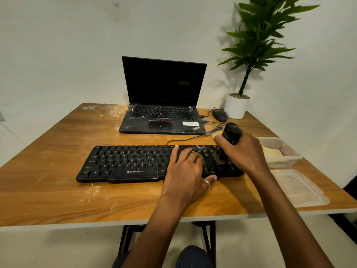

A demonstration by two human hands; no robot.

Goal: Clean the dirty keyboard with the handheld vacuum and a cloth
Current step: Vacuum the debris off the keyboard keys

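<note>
A black keyboard point(127, 163) lies across the middle of the wooden table point(58, 200), its cable running back toward the laptop. My left hand point(186, 175) rests flat on the keyboard's right part, fingers spread over the keys and thumb at the front edge. My right hand point(243, 151) grips a black handheld vacuum point(230, 133), held nearly upright with its nozzle down on the keys at the keyboard's right end. A yellow cloth point(271, 152) shows inside the clear container at the right.
An open, dusty black laptop point(162, 117) stands behind the keyboard. A black mouse point(220, 115) and a white potted plant point(236, 107) are at the back right. A clear plastic container point(284, 161) and its lid point(299, 188) sit near the table's right edge.
</note>
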